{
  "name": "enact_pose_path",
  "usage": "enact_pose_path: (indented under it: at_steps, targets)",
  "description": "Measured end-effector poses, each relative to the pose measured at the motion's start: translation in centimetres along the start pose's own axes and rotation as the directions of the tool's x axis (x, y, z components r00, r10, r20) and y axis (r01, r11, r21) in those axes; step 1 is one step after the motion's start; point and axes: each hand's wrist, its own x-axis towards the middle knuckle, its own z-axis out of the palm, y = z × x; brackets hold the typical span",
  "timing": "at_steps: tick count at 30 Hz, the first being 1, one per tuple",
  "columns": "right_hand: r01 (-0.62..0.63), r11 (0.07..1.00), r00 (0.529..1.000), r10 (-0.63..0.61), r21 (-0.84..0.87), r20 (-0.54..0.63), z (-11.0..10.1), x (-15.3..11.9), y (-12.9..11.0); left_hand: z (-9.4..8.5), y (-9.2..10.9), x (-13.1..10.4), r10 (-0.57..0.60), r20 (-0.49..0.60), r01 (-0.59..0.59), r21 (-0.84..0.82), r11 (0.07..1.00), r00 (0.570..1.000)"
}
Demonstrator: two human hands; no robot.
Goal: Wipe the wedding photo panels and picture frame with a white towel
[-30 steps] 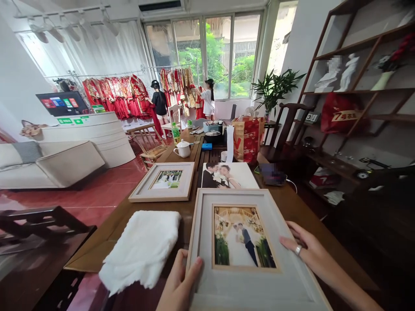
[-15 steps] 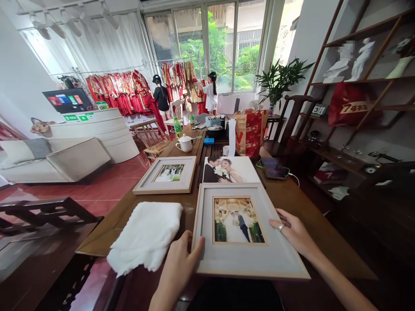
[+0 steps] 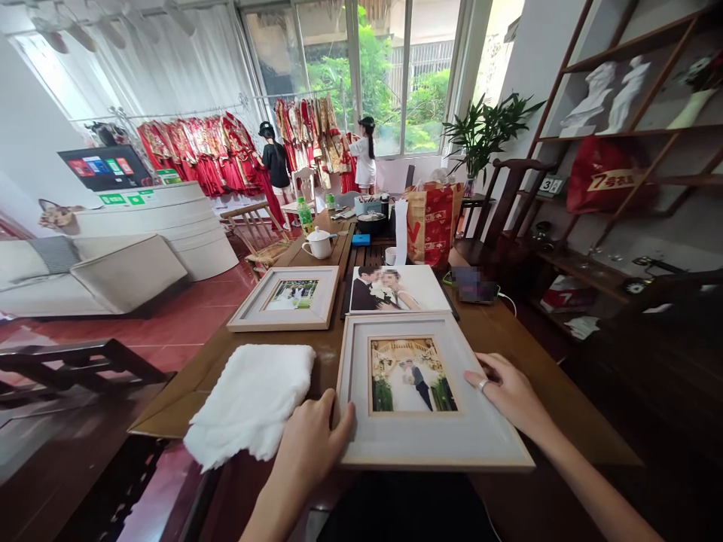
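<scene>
A light wood picture frame (image 3: 491, 433) with a wedding photo (image 3: 414, 375) lies at the table's near edge, its near side sticking out toward me. My left hand (image 3: 319, 429) grips its left edge, thumb on top and the other fingers partly hidden below. On the opposite edge, my right hand (image 3: 505, 391), with a ring on one finger, holds the frame the same way. A folded white cloth (image 3: 248, 403) rests just left of my left hand. Beyond it lies a second picture frame (image 3: 285, 298). A large unframed wedding print (image 3: 398, 290) sits behind the held frame.
Further along the wooden table (image 3: 181, 399) stand a white teapot (image 3: 318, 242), a green bottle (image 3: 305, 216), a red paper bag (image 3: 434, 222) and a charging phone (image 3: 474, 286). Two people (image 3: 366, 154) are by the clothes racks. Shelves (image 3: 621, 139) line the right side.
The camera view has shifted slightly, so things sit a little higher and further left. Both hands keep their hold on the picture frame, which has barely moved on the table.
</scene>
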Motion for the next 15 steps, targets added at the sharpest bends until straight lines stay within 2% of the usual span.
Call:
enact_pose_path:
  at_steps: [4,10,15]
  targets:
    - [0.05,0.996,0.998,-0.053,-0.08,-0.039,0.0,-0.2,-0.4,0.1,0.0,-0.1,0.0,0.009,-0.001,0.066,0.998,1.0]
    - [0.161,0.986,0.985,-0.158,0.046,-0.062,0.4,1.7,0.4,0.8,-0.4,-0.3,-0.03,-0.039,0.03,-0.005,1.0,0.999]
    - [0.307,0.943,0.946,-0.317,0.13,0.065,0.4,4.3,0.7,1.0,-0.3,-0.7,-0.021,-0.1,0.009,-0.119,0.993,0.995]
